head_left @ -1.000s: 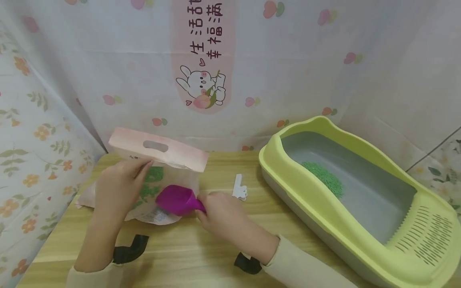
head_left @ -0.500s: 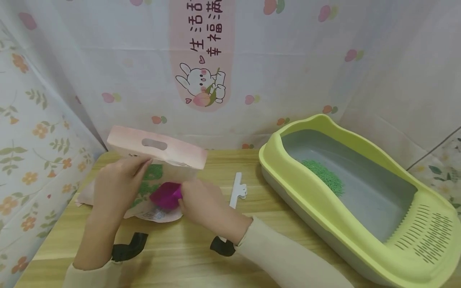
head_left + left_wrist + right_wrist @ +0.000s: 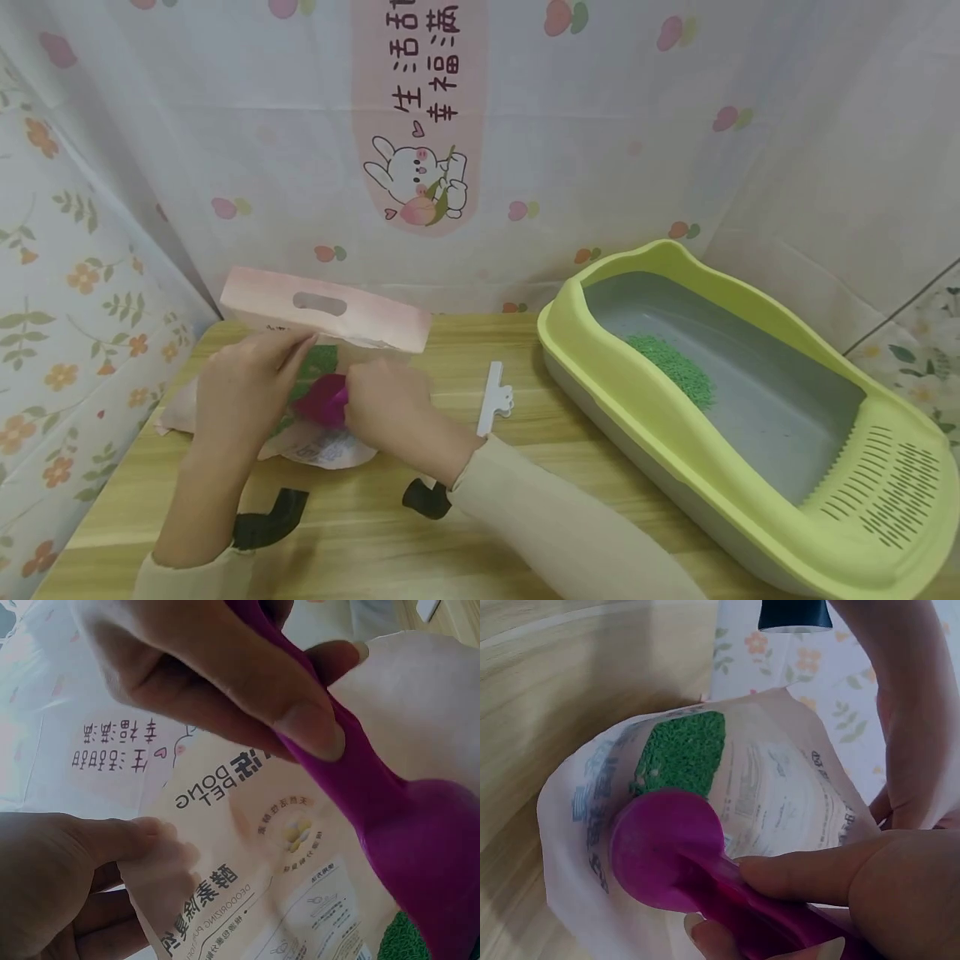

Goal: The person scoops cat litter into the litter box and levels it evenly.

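Observation:
My left hand (image 3: 238,392) pinches the upper edge of a pale pink bag of cat litter (image 3: 382,323), keeping its mouth open; the bag lies on the table. In the right wrist view, green litter pellets (image 3: 682,754) show deep inside. My right hand (image 3: 390,408) grips a purple scoop (image 3: 322,402) by its handle, thumb along the top. The scoop's head is at the bag's mouth, pointing inward toward the pellets. In the left wrist view, the handle of the scoop (image 3: 352,776) crosses before the bag's printed panel. Whether the scoop touches pellets, I cannot tell.
A yellow-green and grey litter box (image 3: 622,392) stands at the right, with a heap of green pellets (image 3: 675,368) inside. Between bag and box lies a white clip (image 3: 493,396) on the wooden table (image 3: 360,533). Patterned curtains (image 3: 600,150) hang behind and at the left.
My right hand has moved left with the scoop, from in front of the bag into its mouth. My left hand keeps its hold on the bag's edge.

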Demonstrator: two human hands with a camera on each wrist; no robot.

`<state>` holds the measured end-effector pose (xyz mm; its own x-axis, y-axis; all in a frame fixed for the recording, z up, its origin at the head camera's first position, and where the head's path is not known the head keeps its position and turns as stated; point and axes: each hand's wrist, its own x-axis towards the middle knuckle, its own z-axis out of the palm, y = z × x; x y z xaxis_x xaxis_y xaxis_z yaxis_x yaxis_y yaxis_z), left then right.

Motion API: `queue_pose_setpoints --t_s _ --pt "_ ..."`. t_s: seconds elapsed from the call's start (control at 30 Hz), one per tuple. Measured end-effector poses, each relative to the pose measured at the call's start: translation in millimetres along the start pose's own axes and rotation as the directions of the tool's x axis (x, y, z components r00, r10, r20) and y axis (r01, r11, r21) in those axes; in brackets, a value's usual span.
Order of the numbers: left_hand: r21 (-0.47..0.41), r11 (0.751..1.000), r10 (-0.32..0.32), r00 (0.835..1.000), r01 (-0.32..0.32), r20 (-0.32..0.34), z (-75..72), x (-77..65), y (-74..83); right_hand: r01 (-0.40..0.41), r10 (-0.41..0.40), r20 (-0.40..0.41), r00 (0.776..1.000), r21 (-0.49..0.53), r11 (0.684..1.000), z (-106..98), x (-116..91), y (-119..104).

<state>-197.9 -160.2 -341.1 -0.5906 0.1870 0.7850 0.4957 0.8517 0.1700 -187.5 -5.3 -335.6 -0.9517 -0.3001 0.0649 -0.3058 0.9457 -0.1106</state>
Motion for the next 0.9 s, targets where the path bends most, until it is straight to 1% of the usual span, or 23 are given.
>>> queue_pose_setpoints --t_s 0.07,0.3,0.43,0.63,0.77,0.87,0.9 --pt "0.002 1.0 0.001 1.0 -0.001 0.0 -0.4 -0.4 0.0 0.003 -0.003 -0.001 1.0 -0.016 1.0 2 3 -3" --pt "-0.001 1.0 -0.008 1.0 0.008 0.003 0.1 -0.1 0.2 0.05 -0.052 -0.018 0.999 -0.093 0.994 12 11 -10" --pt "-0.006 1.0 -0.008 1.0 0.008 -0.002 0.7 -0.3 0.4 0.06 -0.065 -0.041 0.997 -0.108 0.992 17 14 -13" --pt "0.003 1.0 -0.006 1.0 0.006 0.01 2.1 0.1 2.7 0.026 -0.03 -0.049 0.998 -0.082 0.996 21 16 -17" --pt "0.007 1.0 -0.006 1.0 0.006 0.015 1.0 -0.4 3.6 0.003 -0.004 -0.067 0.998 -0.011 1.0 29 19 -21" --pt "0.008 1.0 -0.001 1.0 0.001 0.007 0.0 -0.7 4.0 -0.021 0.025 -0.069 0.997 0.057 0.998 35 21 -24" --pt "0.007 1.0 0.002 1.0 -0.002 0.004 -0.4 -0.8 4.3 -0.021 0.025 -0.074 0.997 0.06 0.998 36 22 -25"
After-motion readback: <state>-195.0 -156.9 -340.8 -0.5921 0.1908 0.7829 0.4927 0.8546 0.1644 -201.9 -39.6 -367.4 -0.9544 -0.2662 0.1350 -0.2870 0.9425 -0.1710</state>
